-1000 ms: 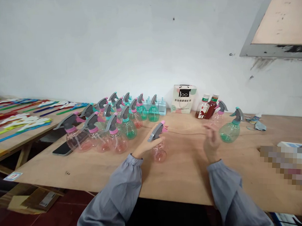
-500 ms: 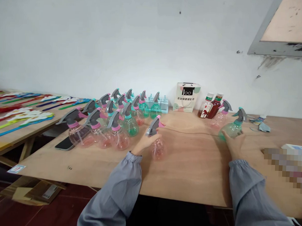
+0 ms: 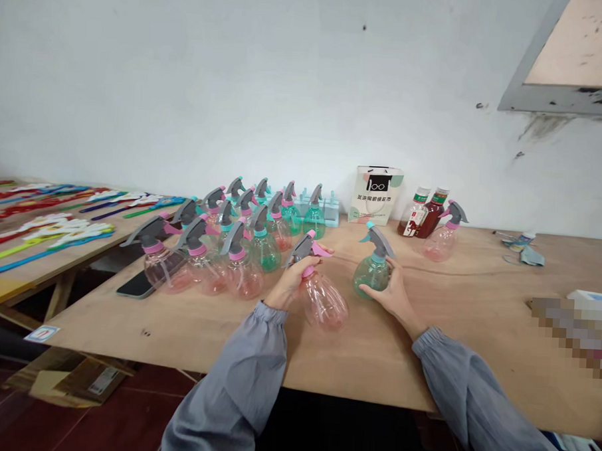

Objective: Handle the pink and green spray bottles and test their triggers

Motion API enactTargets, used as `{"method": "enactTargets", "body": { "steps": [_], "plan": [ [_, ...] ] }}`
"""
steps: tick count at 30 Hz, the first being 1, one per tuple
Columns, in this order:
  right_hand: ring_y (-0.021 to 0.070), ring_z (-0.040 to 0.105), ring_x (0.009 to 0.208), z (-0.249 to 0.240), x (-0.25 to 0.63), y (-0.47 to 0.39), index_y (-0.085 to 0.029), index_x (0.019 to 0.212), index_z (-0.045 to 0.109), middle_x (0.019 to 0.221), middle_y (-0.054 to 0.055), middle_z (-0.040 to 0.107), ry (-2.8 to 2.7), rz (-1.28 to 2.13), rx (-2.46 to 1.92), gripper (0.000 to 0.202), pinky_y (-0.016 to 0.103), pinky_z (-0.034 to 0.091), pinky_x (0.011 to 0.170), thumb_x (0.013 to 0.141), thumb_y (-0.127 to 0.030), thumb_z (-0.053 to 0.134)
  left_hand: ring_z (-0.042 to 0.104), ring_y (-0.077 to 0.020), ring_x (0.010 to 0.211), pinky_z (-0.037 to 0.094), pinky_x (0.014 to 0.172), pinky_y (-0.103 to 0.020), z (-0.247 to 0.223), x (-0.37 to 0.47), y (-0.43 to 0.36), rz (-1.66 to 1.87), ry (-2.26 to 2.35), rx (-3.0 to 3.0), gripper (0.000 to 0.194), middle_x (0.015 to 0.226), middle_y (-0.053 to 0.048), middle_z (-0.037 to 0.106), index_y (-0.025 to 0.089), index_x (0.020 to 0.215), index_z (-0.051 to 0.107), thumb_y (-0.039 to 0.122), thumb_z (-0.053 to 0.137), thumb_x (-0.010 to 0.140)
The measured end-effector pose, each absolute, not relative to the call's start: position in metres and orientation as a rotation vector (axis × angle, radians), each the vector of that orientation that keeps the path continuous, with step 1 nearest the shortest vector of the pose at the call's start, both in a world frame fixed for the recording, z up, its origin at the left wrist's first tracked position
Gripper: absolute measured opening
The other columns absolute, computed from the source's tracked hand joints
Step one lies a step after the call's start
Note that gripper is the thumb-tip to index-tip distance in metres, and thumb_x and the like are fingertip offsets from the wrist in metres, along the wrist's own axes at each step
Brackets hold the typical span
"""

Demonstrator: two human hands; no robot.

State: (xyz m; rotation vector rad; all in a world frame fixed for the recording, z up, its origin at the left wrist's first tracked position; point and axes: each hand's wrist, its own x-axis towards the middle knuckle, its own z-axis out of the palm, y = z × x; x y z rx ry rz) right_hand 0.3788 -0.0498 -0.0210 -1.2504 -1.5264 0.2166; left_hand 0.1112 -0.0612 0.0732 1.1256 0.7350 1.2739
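Note:
My left hand [image 3: 293, 278] is closed round the neck of a pink spray bottle [image 3: 325, 305], which leans with its base toward the right. My right hand [image 3: 394, 295] grips a green spray bottle [image 3: 371, 274] by its round body, thumb in front; this one is nearly upright, its turquoise nozzle pointing left. To the left of both hands stand several pink and green spray bottles [image 3: 243, 275] with grey trigger heads, grouped close together. One more pink spray bottle [image 3: 438, 243] stands apart at the back right.
A phone [image 3: 135, 285] lies beside the grouped bottles. Along the wall are a turquoise rack [image 3: 334, 212], a paper bag [image 3: 377, 197] and two drink bottles [image 3: 426, 214]. Small items and a cloth [image 3: 532, 255] lie at right. Colourful strips [image 3: 66, 234] cover another table at left.
My right hand has carried the green spray bottle leftward from the back right to near the pink one. The pink bottle in my left hand has tilted, its base swinging right.

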Motion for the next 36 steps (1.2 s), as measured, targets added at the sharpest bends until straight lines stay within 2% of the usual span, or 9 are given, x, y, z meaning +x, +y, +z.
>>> {"method": "enactTargets", "body": {
  "steps": [4,8,13,18,23,25,27,32,36],
  "plan": [
    [0.0347,0.057,0.120,-0.027,0.371,-0.051,-0.021,0.126,0.047,0.129,0.015,0.054,-1.521,0.370,-1.268,0.087,0.059,0.047,0.105,0.060,-0.066,0.083,0.067,-0.0189,0.092,0.037,0.048,-0.018,0.074,0.113,-0.063,1.267,0.655,1.140,0.037,0.108,-0.010,0.075,0.017,0.095,0.071,0.032,0.069,0.061],
    [0.0323,0.060,0.121,-0.028,0.371,-0.051,-0.024,0.131,0.040,0.132,0.015,0.057,-1.510,0.541,-1.201,0.089,0.057,0.049,0.106,0.064,-0.063,0.083,0.068,-0.0221,0.100,0.043,0.052,-0.020,0.074,0.113,-0.063,1.250,0.652,1.138,0.032,0.107,-0.011,0.076,0.017,0.088,0.070,0.033,0.068,0.061],
    [0.0329,0.062,0.123,-0.023,0.369,-0.054,-0.023,0.132,0.040,0.135,0.017,0.059,-1.482,0.600,-1.196,0.090,0.057,0.048,0.108,0.063,-0.061,0.085,0.068,-0.0271,0.109,0.043,0.051,-0.020,0.079,0.114,-0.066,1.213,0.650,1.105,0.039,0.110,-0.011,0.076,0.016,0.092,0.072,0.033,0.070,0.058],
    [0.0327,0.062,0.124,-0.020,0.368,-0.056,-0.023,0.131,0.040,0.137,0.018,0.058,-1.474,0.621,-1.207,0.089,0.058,0.049,0.108,0.063,-0.060,0.085,0.069,-0.0280,0.113,0.042,0.052,-0.020,0.083,0.116,-0.068,1.223,0.671,1.025,0.037,0.114,-0.012,0.076,0.017,0.098,0.073,0.035,0.073,0.067],
    [0.0327,0.062,0.124,-0.019,0.368,-0.057,-0.023,0.131,0.039,0.136,0.018,0.059,-1.474,0.625,-1.202,0.090,0.057,0.050,0.107,0.063,-0.060,0.085,0.067,-0.0270,0.117,0.047,0.061,-0.022,0.079,0.116,-0.064,1.163,0.650,1.034,0.036,0.120,-0.012,0.074,0.018,0.105,0.074,0.038,0.073,0.075],
    [0.0329,0.062,0.124,-0.018,0.367,-0.057,-0.024,0.130,0.041,0.135,0.017,0.060,-1.475,0.614,-1.201,0.089,0.058,0.051,0.107,0.063,-0.061,0.085,0.067,-0.0278,0.118,0.048,0.060,-0.023,0.078,0.115,-0.063,1.154,0.627,1.033,0.037,0.121,-0.011,0.074,0.018,0.106,0.073,0.040,0.073,0.076],
    [0.0335,0.062,0.124,-0.017,0.367,-0.058,-0.024,0.129,0.041,0.135,0.017,0.060,-1.472,0.612,-1.198,0.088,0.058,0.050,0.107,0.062,-0.060,0.086,0.068,-0.0285,0.116,0.046,0.057,-0.022,0.077,0.114,-0.063,1.155,0.626,1.021,0.037,0.119,-0.011,0.074,0.018,0.104,0.073,0.040,0.074,0.073],
    [0.0331,0.062,0.125,-0.016,0.368,-0.058,-0.024,0.131,0.041,0.137,0.017,0.058,-1.474,0.629,-1.207,0.088,0.057,0.051,0.107,0.063,-0.059,0.086,0.070,-0.0276,0.111,0.045,0.055,-0.021,0.077,0.111,-0.066,1.148,0.629,1.057,0.045,0.115,-0.010,0.075,0.019,0.107,0.069,0.027,0.073,0.063],
    [0.0330,0.062,0.125,-0.018,0.369,-0.058,-0.024,0.132,0.041,0.136,0.016,0.059,-1.478,0.639,-1.216,0.089,0.058,0.050,0.107,0.063,-0.060,0.085,0.071,-0.0276,0.105,0.040,0.049,-0.020,0.078,0.113,-0.069,1.142,0.633,1.045,0.044,0.109,-0.011,0.075,0.018,0.103,0.067,0.033,0.072,0.062]
  ]
}}
